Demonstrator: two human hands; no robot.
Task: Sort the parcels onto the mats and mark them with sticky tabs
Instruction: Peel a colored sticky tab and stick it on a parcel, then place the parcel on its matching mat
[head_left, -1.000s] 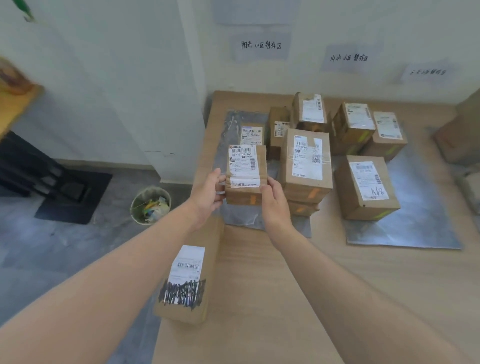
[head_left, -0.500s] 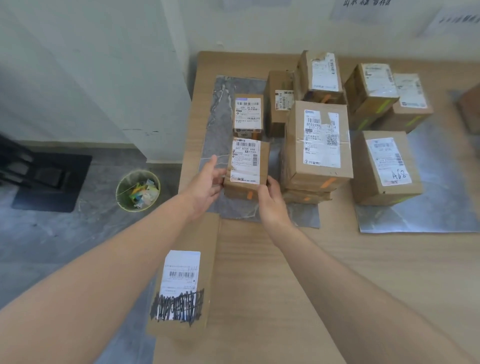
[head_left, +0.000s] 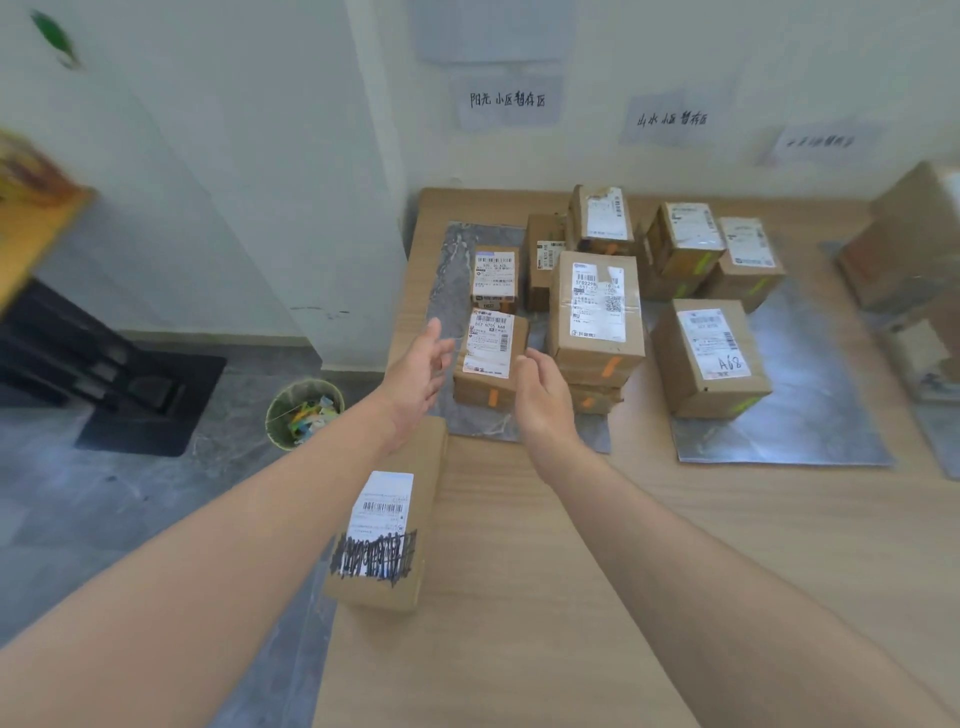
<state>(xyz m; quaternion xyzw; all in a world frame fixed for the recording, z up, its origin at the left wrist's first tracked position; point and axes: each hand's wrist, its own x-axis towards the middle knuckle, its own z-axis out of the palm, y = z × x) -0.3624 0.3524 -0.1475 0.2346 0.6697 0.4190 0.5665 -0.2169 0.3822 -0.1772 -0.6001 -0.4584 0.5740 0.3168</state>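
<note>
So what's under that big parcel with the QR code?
A flatter parcel with an orange tab, on the dark grey mat. Only its front edge shows; the big parcel covers the rest.

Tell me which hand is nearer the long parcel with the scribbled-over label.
Left. The left hand hovers past the far end of the long parcel; the right hand is farther to the right.

Both arms extended; left hand (head_left: 415, 371) and right hand (head_left: 543, 397) apparently relaxed, empty.
</note>
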